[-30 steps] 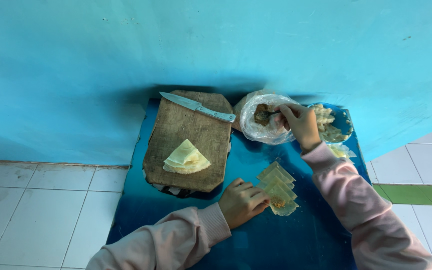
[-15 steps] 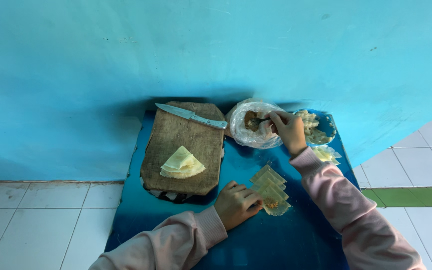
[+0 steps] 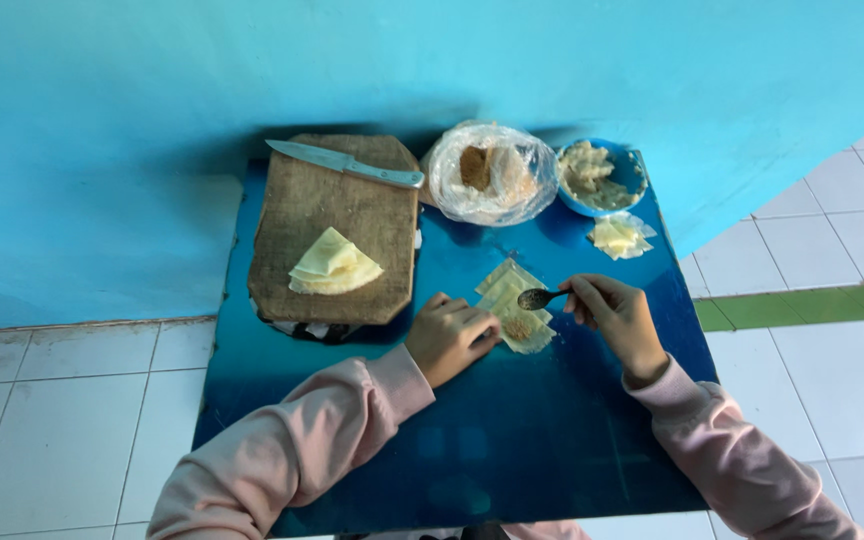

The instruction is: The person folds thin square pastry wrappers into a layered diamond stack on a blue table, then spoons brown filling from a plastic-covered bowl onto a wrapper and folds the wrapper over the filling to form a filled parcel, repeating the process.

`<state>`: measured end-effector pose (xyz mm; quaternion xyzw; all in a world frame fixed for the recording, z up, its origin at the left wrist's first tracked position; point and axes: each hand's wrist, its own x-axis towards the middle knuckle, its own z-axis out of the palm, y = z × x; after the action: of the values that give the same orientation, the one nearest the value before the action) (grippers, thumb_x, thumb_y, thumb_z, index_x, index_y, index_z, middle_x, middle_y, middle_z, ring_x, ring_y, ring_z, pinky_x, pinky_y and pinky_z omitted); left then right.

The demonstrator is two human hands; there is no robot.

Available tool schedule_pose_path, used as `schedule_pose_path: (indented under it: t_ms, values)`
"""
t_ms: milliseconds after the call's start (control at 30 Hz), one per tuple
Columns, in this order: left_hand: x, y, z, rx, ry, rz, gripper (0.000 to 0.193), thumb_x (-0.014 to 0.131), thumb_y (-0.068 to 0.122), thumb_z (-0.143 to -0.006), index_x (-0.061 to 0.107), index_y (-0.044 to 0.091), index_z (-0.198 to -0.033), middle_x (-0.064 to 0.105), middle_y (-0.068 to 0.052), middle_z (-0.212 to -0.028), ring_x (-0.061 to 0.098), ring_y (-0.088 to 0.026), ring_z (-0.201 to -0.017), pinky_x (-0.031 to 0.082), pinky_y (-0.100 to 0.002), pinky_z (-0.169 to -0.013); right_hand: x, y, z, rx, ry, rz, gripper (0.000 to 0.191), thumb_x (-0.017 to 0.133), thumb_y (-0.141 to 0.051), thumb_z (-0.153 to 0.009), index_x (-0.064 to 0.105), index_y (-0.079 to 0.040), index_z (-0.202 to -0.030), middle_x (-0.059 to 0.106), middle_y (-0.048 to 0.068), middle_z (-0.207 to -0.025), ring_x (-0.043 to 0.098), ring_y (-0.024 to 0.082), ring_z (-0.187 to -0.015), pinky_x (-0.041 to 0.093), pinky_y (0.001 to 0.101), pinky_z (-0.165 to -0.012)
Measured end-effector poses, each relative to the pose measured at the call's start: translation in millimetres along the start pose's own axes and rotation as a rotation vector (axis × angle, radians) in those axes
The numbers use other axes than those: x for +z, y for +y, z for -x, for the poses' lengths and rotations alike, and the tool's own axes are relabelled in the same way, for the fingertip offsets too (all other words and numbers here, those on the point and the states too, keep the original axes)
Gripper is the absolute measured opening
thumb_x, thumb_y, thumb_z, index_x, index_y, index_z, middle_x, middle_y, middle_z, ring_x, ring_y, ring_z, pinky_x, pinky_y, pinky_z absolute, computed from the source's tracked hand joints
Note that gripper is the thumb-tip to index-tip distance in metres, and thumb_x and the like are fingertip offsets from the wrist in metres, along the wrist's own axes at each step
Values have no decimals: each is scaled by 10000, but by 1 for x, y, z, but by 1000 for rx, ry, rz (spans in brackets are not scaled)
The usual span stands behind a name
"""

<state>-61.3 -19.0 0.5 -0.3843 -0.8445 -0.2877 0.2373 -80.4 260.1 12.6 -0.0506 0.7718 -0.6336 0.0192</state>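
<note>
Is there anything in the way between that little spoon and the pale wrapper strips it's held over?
Nothing visible. The right hand holds the spoon just above the wrapper strips on the blue table, with only open air between. The left hand rests at the strips' left edge, beside the spoon's path rather than under it.

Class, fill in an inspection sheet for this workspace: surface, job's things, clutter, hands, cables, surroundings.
Surface: blue table.
Job's things: pale wrappers with a dab of filling; spoon above them.
Clutter: wooden board with knife and wrapper stack; plastic bag of brown filling; blue bowl; folded pieces.
Hands: left hand presses the wrappers; right hand holds the spoon.
Cables: nothing seen.
Surroundings: blue wall, white tiled floor.
</note>
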Motion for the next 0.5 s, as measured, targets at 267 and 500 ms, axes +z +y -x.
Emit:
schedule_pose_path:
  t_ms: [267,500]
  values:
    - [0,11,3,16,-13,-54,167,817,215,-868,656,186,-901,687,66,-816,654,-126,-752,418,-314,-767,-2,16,31,-36,-87,39,286,546,-177,-1052,736,25,-1123,712,37,-834,625,73,-691,499,211,-589]
    - [3,15,6,25,2,-78,166,819,220,-866,657,189,-884,699,69,-817,660,-126,-759,419,-317,-774,15,1,52,-348,-80,379,225,607,-135,-1007,743,-8,-1134,756,72,-871,715,118,-721,571,253,-616]
